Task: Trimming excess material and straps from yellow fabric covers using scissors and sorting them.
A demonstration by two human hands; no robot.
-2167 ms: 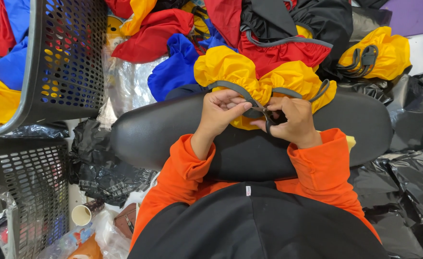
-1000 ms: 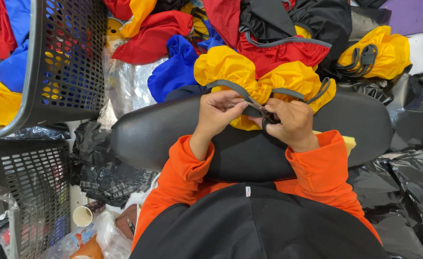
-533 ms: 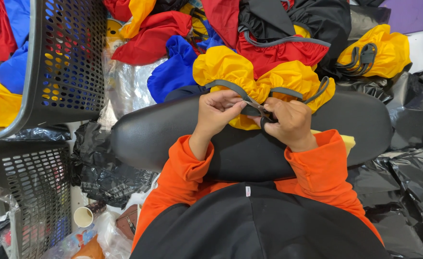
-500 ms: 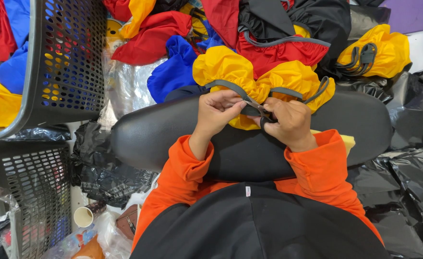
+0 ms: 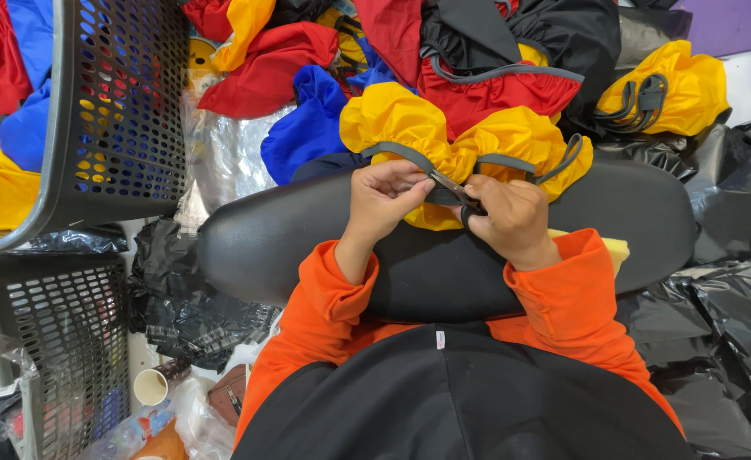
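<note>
A yellow fabric cover (image 5: 409, 128) with grey elastic trim lies bunched on the far edge of a black padded board (image 5: 307, 238) across my lap. My left hand (image 5: 381, 198) pinches the grey trim near its middle. My right hand (image 5: 512, 217) grips small black-handled scissors (image 5: 465, 200), their blades pointing left at the trim between my two hands. Both arms wear orange sleeves.
A heap of red, blue, yellow and black fabric covers (image 5: 443, 60) lies beyond the board. A grey perforated basket (image 5: 120, 102) with coloured fabric stands at left, another basket (image 5: 60, 332) below it. Black plastic bags (image 5: 725, 298) fill the right. A paper cup (image 5: 149, 385) sits on the floor.
My right hand with the scissors has shifted slightly left and up along the trim. My left hand keeps its pinch.
</note>
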